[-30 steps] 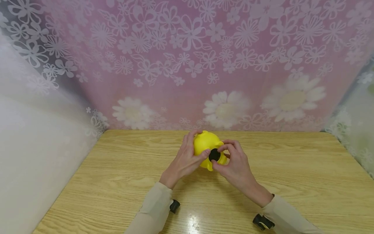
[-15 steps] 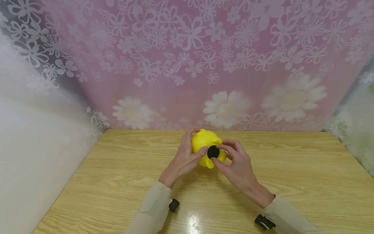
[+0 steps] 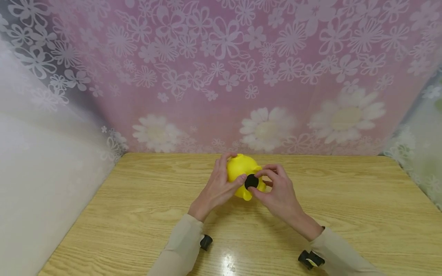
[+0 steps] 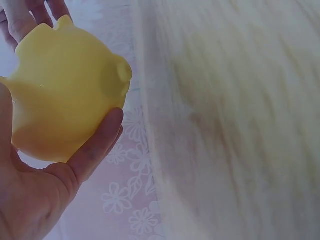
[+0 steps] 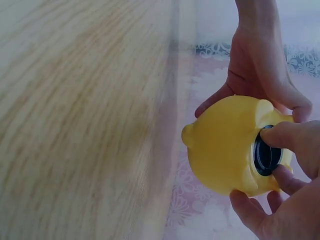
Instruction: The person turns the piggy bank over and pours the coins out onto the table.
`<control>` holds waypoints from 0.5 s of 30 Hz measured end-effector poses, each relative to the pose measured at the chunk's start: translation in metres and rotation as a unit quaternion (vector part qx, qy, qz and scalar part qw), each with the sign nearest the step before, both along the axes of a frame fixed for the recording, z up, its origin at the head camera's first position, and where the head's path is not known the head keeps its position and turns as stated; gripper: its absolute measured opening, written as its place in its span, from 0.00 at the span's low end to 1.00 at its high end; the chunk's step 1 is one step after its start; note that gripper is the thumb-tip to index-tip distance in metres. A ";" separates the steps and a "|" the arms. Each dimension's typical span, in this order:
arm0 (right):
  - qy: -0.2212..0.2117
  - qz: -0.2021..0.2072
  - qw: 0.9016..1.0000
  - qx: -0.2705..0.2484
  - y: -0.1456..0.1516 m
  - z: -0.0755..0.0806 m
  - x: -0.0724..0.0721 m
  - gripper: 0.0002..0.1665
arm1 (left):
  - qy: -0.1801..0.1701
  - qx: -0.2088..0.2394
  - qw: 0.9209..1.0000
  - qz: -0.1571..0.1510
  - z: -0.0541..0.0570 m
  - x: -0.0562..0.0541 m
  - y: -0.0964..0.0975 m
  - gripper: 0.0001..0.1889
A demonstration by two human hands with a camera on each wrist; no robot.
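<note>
A round yellow piggy bank (image 3: 239,165) with stubby feet is tilted so its underside faces the person in the head view. My left hand (image 3: 217,186) grips its left side, thumb pressed near the black round plug (image 3: 251,182) in the belly. From the other side, my right hand (image 3: 279,193) pinches the rim of that plug between thumb and index finger. The right wrist view shows the plug (image 5: 267,152) seated in the yellow bank (image 5: 220,145), with other right fingers touching the bank's side. In the left wrist view, the left fingers and thumb wrap the bank (image 4: 70,90).
A wood-grain table (image 3: 145,199) lies under the hands. Behind it hangs a pink flowered curtain (image 3: 207,96), and pale cloth stands at the left (image 3: 41,161) and right sides. Black wrist mounts (image 3: 206,242) sit beside both sleeves.
The piggy bank has shifted slightly left, rising a little and then sinking back. Both hands keep their hold, and the right fingers stay at the plug's rim.
</note>
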State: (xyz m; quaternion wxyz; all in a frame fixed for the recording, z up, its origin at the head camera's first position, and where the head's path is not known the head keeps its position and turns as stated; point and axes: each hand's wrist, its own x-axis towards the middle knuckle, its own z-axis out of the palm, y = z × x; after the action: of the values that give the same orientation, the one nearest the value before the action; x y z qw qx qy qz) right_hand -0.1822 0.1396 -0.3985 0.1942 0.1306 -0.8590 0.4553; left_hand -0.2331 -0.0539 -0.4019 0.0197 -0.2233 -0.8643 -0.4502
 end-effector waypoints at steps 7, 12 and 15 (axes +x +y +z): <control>-0.012 0.000 1.000 -0.005 0.004 0.000 0.000 0.15 | -0.005 -0.010 1.000 0.003 -0.001 0.000 0.000 0.35; 0.038 -0.003 0.999 0.002 0.007 -0.003 0.001 0.16 | -0.006 -0.007 1.000 0.002 -0.002 0.000 0.000 0.37; 0.063 -0.008 0.998 0.005 0.009 -0.006 0.001 0.16 | -0.006 -0.005 1.000 0.000 -0.002 -0.001 -0.001 0.37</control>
State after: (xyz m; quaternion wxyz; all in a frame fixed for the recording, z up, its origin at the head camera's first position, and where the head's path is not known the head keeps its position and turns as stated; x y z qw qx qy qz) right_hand -0.1816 0.1488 -0.4044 0.2512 0.1533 -0.8481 0.4406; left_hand -0.2338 -0.0546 -0.4040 0.0130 -0.2207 -0.8666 -0.4473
